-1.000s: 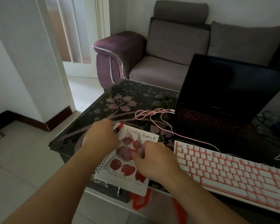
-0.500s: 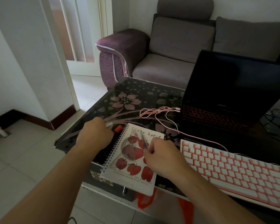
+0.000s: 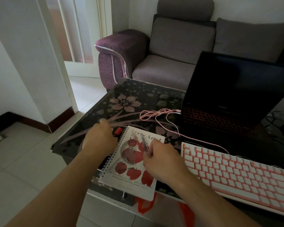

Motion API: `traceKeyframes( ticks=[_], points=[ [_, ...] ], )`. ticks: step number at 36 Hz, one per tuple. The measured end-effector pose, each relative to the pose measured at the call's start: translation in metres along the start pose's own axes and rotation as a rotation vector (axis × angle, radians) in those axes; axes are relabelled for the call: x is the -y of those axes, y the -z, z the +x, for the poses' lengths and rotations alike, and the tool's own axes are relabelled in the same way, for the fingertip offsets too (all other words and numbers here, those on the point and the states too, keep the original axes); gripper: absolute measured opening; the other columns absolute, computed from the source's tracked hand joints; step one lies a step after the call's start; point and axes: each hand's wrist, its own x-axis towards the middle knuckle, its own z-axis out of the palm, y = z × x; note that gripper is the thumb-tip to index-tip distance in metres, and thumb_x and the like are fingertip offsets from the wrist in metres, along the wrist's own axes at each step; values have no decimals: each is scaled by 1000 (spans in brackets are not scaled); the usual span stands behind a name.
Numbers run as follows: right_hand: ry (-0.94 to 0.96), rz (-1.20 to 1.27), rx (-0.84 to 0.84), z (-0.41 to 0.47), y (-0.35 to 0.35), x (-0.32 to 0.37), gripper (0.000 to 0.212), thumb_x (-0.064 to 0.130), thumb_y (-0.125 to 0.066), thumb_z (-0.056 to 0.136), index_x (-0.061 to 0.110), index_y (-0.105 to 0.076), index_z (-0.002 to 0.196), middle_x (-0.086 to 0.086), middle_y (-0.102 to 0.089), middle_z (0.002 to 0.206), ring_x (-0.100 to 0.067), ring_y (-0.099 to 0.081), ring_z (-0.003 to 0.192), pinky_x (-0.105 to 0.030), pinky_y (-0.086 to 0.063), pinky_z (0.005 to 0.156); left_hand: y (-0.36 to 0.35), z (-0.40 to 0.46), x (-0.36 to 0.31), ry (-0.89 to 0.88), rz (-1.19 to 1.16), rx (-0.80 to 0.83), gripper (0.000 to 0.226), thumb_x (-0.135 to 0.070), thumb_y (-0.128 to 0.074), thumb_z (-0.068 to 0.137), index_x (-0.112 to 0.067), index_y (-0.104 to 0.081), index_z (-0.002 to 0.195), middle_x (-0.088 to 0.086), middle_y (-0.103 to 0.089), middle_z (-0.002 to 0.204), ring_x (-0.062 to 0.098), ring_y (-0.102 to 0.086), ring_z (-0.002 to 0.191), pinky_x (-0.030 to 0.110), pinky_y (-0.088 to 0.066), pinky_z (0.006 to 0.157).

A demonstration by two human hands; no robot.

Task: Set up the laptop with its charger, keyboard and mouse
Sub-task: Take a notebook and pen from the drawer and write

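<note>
The black laptop [image 3: 228,89] stands open at the right of the table, its keys glowing red. In front of it lies a pink and white keyboard [image 3: 236,174]. A pink cable [image 3: 154,114] lies coiled left of the laptop and runs to its side. My right hand [image 3: 162,161] pinches two pens [image 3: 143,144] over a spiral notebook [image 3: 131,179] printed with apples. My left hand [image 3: 99,140] is curled at the notebook's spiral edge, next to a red-capped marker [image 3: 118,131]. Its fingers are hidden. No mouse is visible.
A clear protractor [image 3: 126,150] lies on the notebook. The dark floral glass table [image 3: 129,97] ends close to my left hand. A grey sofa [image 3: 170,66] stands behind it. Dark cables [image 3: 275,122] lie right of the laptop. An orange bag [image 3: 143,207] sits under the table.
Both hands stay at the notebook. The pens in my right hand have shifted slightly over the cover. The view has moved a little.
</note>
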Motion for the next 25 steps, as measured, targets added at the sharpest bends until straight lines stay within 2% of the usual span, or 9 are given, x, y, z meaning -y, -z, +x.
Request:
traceKeyframes(
  ticks=[2, 6, 11, 13, 15, 17, 19, 23, 25],
  points=[
    [4, 6, 1, 1, 0, -1, 18, 40, -54, 102, 22, -54, 99, 4, -64, 82, -14, -65, 71, -30, -46, 54, -1, 0, -2, -5, 20, -15, 34, -29, -73, 93, -15, -54, 117, 7, -61, 105, 22, -63, 91, 41, -59, 82],
    [10, 14, -2, 1, -2, -2, 18, 40, -54, 102, 23, -53, 100, 4, -65, 82, -14, -67, 72, -33, -53, 56, -1, -2, -7, -10, 74, -32, 39, -36, -69, 94, -21, -58, 128, 12, -58, 128, 30, -60, 114, 51, -57, 94],
    [10, 14, 2, 1, -2, -3, 18, 41, -53, 101, 23, -55, 100, 4, -65, 84, -14, -67, 74, -36, -57, 60, -2, 2, -8, 7, 174, -4, 41, -34, -66, 96, -11, -61, 130, 19, -47, 142, 38, -44, 133, 53, -46, 111],
    [15, 1, -1, 0, -2, -2, 21, 42, -53, 101, 22, -55, 96, 5, -64, 82, -14, -65, 73, -35, -53, 56, 0, 5, -8, -15, 158, -44, 32, -33, -64, 98, -10, -62, 120, 20, -48, 139, 38, -44, 130, 52, -44, 111],
    [23, -6, 0, 0, -2, -2, 22, 43, -52, 101, 22, -55, 93, 5, -63, 80, -13, -61, 69, -31, -43, 53, 5, 10, -13, -83, 91, -109, 21, -31, -64, 98, -14, -63, 111, 15, -56, 129, 33, -53, 118, 50, -50, 104],
    [35, -7, -4, -1, -1, -1, 22, 42, -52, 101, 22, -54, 92, 5, -62, 79, -12, -59, 67, -29, -39, 51, 11, 16, -24, -172, 21, -148, 16, -25, -64, 99, -19, -66, 114, 8, -66, 117, 25, -62, 103, 45, -56, 94],
    [46, -6, -10, -1, 0, -2, 21, 40, -52, 101, 22, -54, 90, 5, -61, 78, -13, -59, 67, -28, -36, 50, 15, 26, -38, -279, -7, -155, 22, -21, -64, 100, -26, -69, 121, 2, -70, 117, 21, -65, 102, 42, -56, 94],
    [55, 15, -22, -1, -3, -5, 23, 42, -51, 101, 21, -54, 92, 4, -63, 81, -15, -62, 71, -29, -44, 54, 0, 47, -63, -455, 55, -29, 27, -17, -66, 100, -31, -72, 123, -3, -70, 121, 16, -63, 107, 37, -54, 99],
    [65, 17, -36, -1, -4, -7, 24, 43, -51, 102, 21, -53, 92, 5, -61, 79, -12, -60, 67, -27, -39, 51, -18, 53, -69, -491, 109, 55, 31, -13, -64, 100, -32, -73, 123, -3, -70, 122, 17, -63, 107, 38, -55, 99]
  ],
)
